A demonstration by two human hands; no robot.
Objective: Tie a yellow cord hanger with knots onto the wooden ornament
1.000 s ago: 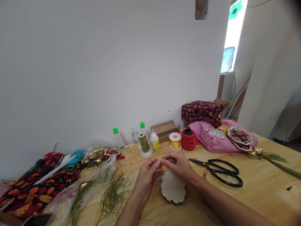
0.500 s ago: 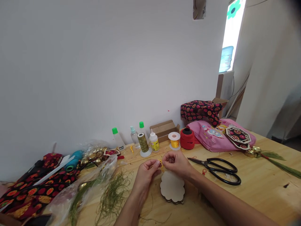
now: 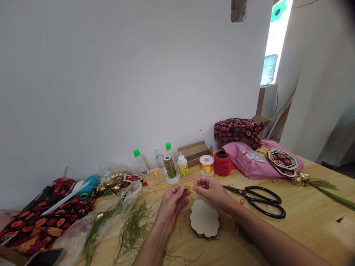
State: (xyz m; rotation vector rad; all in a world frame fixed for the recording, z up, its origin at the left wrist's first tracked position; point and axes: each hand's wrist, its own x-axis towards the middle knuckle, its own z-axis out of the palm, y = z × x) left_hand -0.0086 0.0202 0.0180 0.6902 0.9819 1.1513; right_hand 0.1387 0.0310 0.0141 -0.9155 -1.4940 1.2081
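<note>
My left hand [image 3: 171, 204] and my right hand [image 3: 211, 190] meet over the wooden table [image 3: 305, 229], both pinching a short piece of yellow cord [image 3: 190, 191] between fingertips. The cord hangs at the top edge of a flat, scalloped wooden piece [image 3: 204, 219] that lies on the table just below my hands. Both hands have their fingers closed on the cord.
Black scissors [image 3: 259, 201] lie right of my hands. Behind stand a yellow cord spool [image 3: 206, 165], a red spool [image 3: 222, 163], an olive thread cone [image 3: 170, 169], glue bottles [image 3: 182, 166] and a cardboard box [image 3: 195, 152]. Green fibres [image 3: 133, 229] and patterned cloth [image 3: 36, 221] lie left; a pink bag [image 3: 249, 159] right.
My hands stay together on the yellow cord, with small finger movements; the right hand has shifted slightly up and right. The camera view drifted a little.
</note>
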